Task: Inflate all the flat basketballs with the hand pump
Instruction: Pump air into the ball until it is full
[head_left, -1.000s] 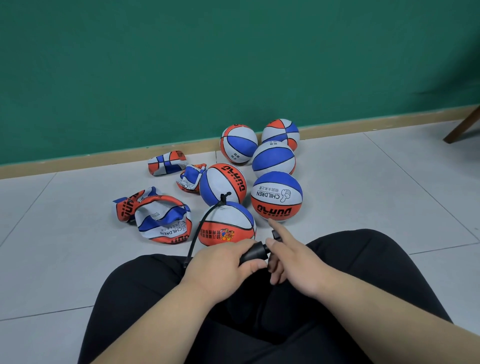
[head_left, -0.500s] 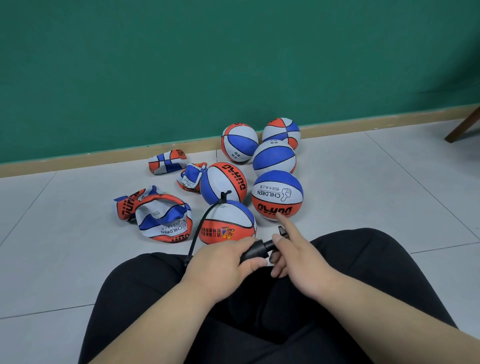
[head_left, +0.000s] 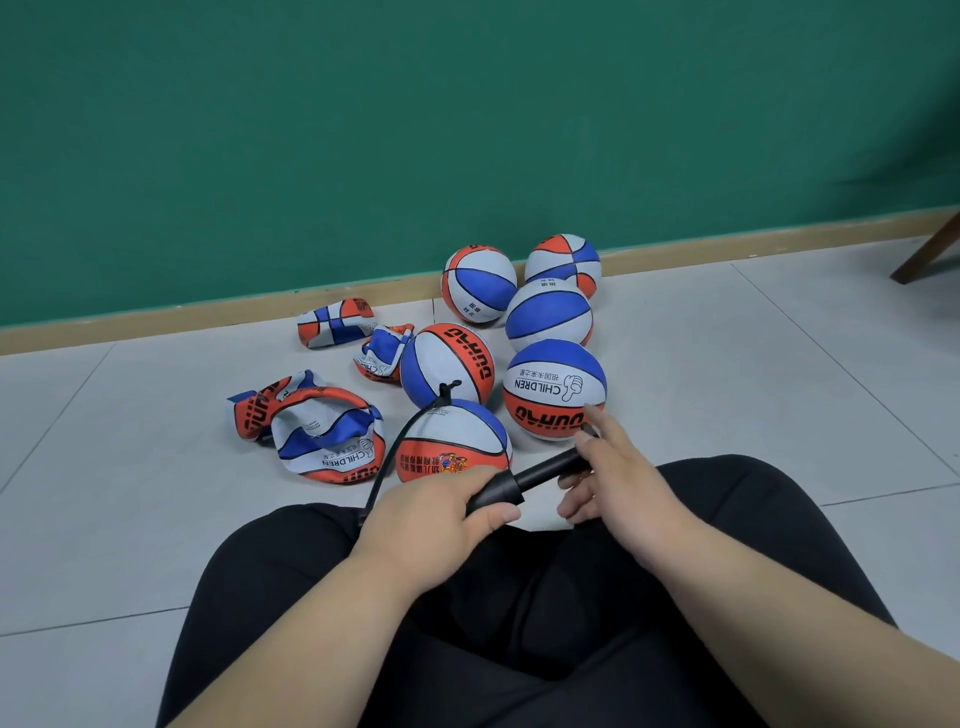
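Observation:
My left hand (head_left: 436, 512) grips the barrel of a black hand pump (head_left: 498, 493) above my lap. My right hand (head_left: 613, 478) holds the pump's handle end, with the rod (head_left: 550, 470) drawn out between the hands. A black hose (head_left: 395, 452) runs from the pump up to the valve on top of the nearest round basketball (head_left: 452, 441). Several inflated red, white and blue basketballs (head_left: 553, 384) lie behind it. Flat basketballs lie to the left: a large one (head_left: 322, 431) and two small crumpled ones (head_left: 332, 322) (head_left: 379, 351).
I sit on a grey tiled floor (head_left: 727, 374) with black trousers (head_left: 519, 597) filling the lower view. A green wall with a wooden skirting board (head_left: 156, 325) stands behind the balls. A brown furniture leg (head_left: 930, 254) shows at the far right.
My right hand has pulled the pump handle out to the right and away, so more of the rod shows. My left hand has stayed on the barrel.

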